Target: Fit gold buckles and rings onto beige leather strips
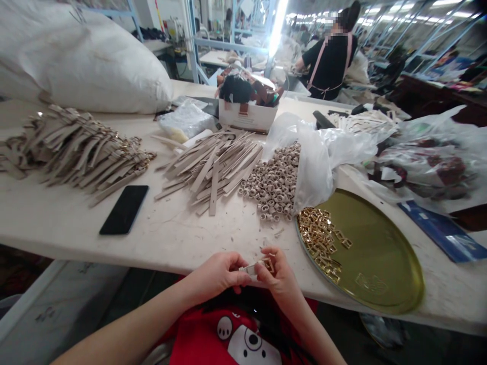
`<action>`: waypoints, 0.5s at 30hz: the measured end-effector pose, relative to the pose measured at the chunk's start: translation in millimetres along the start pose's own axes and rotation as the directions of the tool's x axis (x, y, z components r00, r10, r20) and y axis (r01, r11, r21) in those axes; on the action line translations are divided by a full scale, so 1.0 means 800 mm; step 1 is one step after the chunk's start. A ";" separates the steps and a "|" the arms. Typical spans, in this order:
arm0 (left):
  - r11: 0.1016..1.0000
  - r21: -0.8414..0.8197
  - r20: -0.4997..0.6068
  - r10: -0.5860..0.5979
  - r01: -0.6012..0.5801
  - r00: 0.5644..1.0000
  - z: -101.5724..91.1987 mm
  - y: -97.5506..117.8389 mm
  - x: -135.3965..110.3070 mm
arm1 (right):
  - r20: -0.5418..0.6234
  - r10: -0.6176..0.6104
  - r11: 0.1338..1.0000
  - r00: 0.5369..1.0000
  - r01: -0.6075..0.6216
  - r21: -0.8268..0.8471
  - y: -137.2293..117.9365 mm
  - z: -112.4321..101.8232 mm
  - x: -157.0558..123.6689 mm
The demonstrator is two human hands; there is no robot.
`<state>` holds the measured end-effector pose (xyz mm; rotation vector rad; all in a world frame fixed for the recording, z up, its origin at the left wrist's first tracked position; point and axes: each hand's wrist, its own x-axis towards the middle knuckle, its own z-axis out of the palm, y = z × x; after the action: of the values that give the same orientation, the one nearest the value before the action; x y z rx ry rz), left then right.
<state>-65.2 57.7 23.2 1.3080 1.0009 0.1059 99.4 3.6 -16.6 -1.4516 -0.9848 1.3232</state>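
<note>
Between my hands, just over the table's front edge, is a pale beige strap (249,269) with a gold buckle (268,264) at its right end. My left hand (224,271) pinches the strap's left part between thumb and fingers. Around the buckle end, my right hand (276,271) has its thumb and fingers closed. Ahead lie a heap of loose beige straps (215,170) and a pile of small beige loops (276,185). Gold buckles (319,235) are heaped on the left side of a round gold tray (380,253) to my right.
A black phone (125,210) lies left of centre, before a stack of straps with gold hardware (83,149). Behind stand a big white sack (87,61) and a filled box (247,116). Plastic bags (317,157) sit at right. A person (331,56) stands beyond the table.
</note>
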 end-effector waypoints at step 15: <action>0.980 -0.194 0.073 -0.030 0.043 0.997 0.005 -0.014 -0.007 | 0.197 -0.147 0.911 0.969 0.210 -0.355 0.000 -0.004 -0.020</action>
<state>-70.9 47.8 16.2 1.1063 0.9307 0.1266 100.6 -12.1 -12.5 -1.5000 -1.5105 1.1767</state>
